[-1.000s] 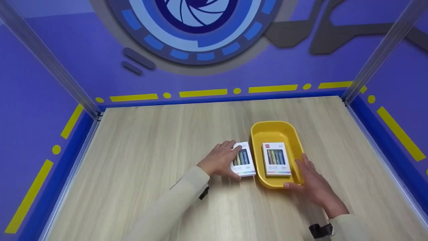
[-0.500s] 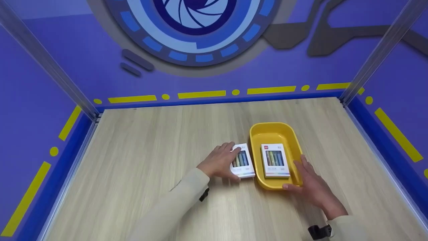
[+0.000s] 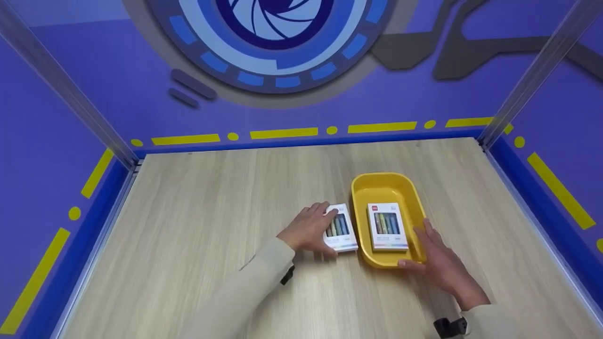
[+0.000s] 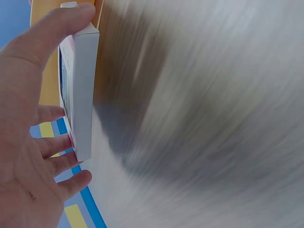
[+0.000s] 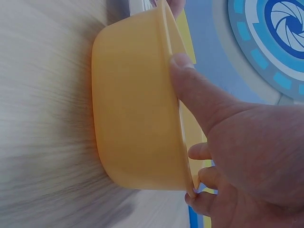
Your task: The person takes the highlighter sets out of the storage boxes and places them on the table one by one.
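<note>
In the head view, my left hand (image 3: 311,230) holds a white box of crayons (image 3: 343,240) across its two ends. The left wrist view shows the thumb at the near end of this box (image 4: 84,95) and the fingers by its far end. Right beside it is a yellow plastic tub (image 3: 382,259), with a second, similar box of crayons (image 3: 389,241) lying face up inside. My right hand (image 3: 445,261) holds the tub's near right corner. In the right wrist view, the thumb lies on the rim of the tub (image 5: 137,104) and the fingertips are at the rim further along.
A light wooden tabletop (image 3: 198,226) lies under everything. Blue-purple panels (image 3: 301,103) with yellow stripes rise at the back and on both sides. Metal posts (image 3: 532,80) stand in the back corners.
The whole scene shifts very slightly in the head view. Both hands, the boxes of crayons and the tub keep nearly the same places relative to each other.
</note>
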Motion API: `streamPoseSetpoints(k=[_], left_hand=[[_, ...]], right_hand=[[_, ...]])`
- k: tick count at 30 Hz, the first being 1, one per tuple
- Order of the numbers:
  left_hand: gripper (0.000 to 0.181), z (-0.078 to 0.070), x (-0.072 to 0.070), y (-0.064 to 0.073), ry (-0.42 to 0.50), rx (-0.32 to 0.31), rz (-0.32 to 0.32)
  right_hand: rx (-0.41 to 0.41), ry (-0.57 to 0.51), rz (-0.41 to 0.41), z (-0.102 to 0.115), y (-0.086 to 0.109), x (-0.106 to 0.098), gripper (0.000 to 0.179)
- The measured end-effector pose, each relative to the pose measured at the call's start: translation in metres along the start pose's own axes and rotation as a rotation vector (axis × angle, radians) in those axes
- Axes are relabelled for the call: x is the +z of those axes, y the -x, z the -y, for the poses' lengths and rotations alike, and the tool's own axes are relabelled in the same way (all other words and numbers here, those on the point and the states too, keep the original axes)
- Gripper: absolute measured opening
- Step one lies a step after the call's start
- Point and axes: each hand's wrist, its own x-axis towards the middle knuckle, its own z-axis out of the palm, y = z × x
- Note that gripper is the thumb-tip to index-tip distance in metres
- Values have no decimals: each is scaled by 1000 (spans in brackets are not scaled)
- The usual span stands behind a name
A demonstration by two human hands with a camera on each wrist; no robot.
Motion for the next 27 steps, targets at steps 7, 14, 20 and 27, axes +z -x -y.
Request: streamPoseSetpoints(k=[7,14,20,27], left_hand=[[108,1,3,0,2,1,2],[109,2,5,2,-18,26,-19],[109,1,5,1,-13,24,-12],[109,1,7,1,3,14,-1]], right_hand=[[15,-16,7,0,2,1,109],[7,-13,1,0,1,1,109],[19,-18,9,0,1,0,110],[34,-37,30,1,-1,-1,111]])
